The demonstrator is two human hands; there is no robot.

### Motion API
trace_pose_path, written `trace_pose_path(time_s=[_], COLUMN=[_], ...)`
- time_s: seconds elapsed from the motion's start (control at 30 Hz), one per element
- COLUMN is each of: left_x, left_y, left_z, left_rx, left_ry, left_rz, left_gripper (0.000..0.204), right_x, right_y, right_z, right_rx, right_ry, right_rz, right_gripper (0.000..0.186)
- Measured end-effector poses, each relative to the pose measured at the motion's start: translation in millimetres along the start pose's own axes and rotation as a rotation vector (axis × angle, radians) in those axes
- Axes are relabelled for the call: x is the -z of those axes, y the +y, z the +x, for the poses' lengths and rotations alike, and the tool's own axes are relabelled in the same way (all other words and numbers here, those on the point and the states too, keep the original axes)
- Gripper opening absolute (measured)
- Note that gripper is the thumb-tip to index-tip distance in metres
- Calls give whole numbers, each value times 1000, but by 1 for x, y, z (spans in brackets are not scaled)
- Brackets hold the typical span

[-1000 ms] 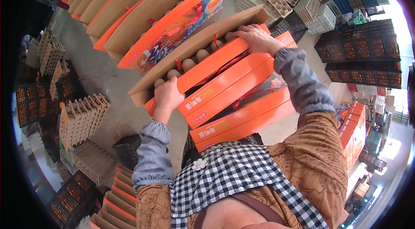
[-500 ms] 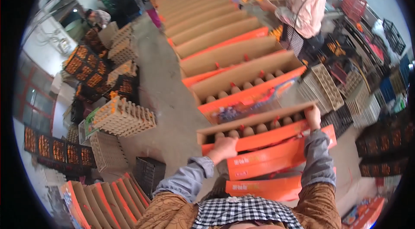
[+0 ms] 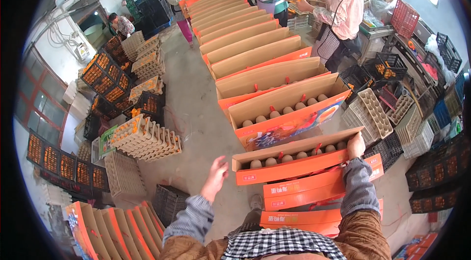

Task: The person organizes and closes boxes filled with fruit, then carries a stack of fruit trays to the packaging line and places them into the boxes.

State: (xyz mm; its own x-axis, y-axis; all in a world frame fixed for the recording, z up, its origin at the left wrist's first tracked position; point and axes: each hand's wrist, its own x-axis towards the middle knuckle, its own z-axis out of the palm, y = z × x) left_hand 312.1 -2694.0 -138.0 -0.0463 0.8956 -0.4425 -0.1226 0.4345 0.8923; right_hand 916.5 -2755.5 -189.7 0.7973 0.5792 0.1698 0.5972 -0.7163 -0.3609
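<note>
My right hand (image 3: 355,145) grips the right end of an open orange carton (image 3: 274,174) holding a row of eggs (image 3: 301,154) with red tabs among them. My left hand (image 3: 216,174) is off that carton, just beyond its left end, empty, fingers apart. Beneath and nearer my body are more orange cartons (image 3: 304,190), lying one behind another. Just beyond the held carton, a larger open carton (image 3: 309,120) also shows eggs, at the near end of a long row of open cartons (image 3: 250,51).
Co-workers (image 3: 336,10) stand along the row's far end, one holding an egg tray. Stacked trays (image 3: 144,135) and black crates (image 3: 105,78) line the left. More crates (image 3: 382,147) crowd the right. Another group of open cartons (image 3: 108,228) sits at lower left, near me.
The view has tilted up, bringing the long row and co-workers into sight. My left hand has let go of the carton and moved left; my right hand still holds it.
</note>
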Motion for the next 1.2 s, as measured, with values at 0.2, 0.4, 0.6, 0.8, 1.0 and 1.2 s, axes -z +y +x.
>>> trace_pose_path(time_s=[0.2,0.4,0.6,0.8,1.0,1.2], left_x=[-45,-34,-106,-196,-182,-175], left_y=[-13,-11,135,104,11,8], left_z=[43,49,9,38,-10,14], left_rx=[100,-16,-549,-252,-1001,-818], left_ry=[-289,-207,-602,-1145,-737,-835], left_rz=[66,731,1153,1374,1412,1385], left_gripper=[36,40,56,55,73,74], right_x=[5,1,5,-2,-22,-36], right_y=[-5,-16,3,-12,46,26], right_z=[2,-4,3,0,15,5], right_rx=[5,4,-47,0,147,199], right_ry=[12,2,-42,-14,84,47], right_rz=[-12,33,2,1,9,-14], right_gripper=[22,20,23,23,17,21])
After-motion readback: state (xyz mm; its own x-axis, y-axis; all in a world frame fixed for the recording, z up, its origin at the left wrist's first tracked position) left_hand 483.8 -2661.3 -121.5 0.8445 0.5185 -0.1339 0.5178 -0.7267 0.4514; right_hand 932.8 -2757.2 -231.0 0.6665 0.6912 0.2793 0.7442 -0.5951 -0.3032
